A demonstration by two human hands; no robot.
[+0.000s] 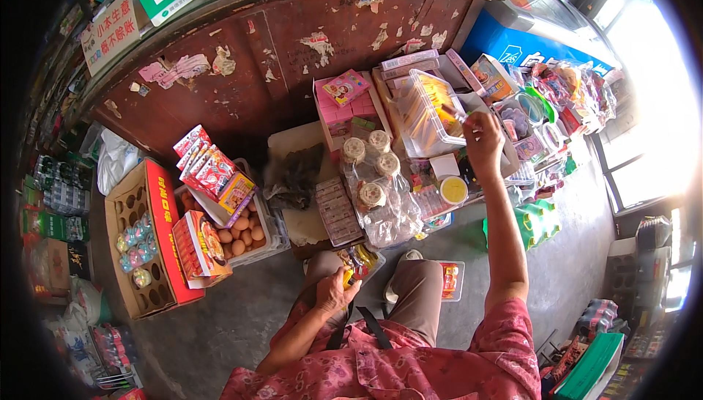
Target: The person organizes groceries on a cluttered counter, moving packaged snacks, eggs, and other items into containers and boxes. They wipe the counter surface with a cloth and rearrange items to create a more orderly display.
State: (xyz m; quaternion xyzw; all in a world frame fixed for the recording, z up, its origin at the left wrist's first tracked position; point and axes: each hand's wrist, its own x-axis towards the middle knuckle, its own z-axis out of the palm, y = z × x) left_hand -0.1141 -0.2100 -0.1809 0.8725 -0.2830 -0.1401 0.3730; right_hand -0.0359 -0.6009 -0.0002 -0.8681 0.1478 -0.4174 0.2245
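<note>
My right hand (483,142) is raised over the right rim of a transparent plastic box (425,147). Between its fingertips is a small, blurred wrapped item (453,112), too indistinct to name. Yellow-wrapped sticks (439,100) fill part of that tilted box. Low by my knee, my left hand (331,294) grips a small yellow item (348,278), mostly covered by the fingers. Just beyond it sits a plastic tub (374,265) of shiny wrapped packets. Several jars with printed lids (371,194), bundled in plastic film, stand between the two hands.
At left are an egg crate (272,238) carrying snack boxes and a red-edged carton (156,235) with wrapped balls. A pink box (335,114) stands by the worn wooden counter (280,59). Bagged toys (576,92) and green-wrapped bottles (535,224) lie right. A small tub (452,281) is on the floor.
</note>
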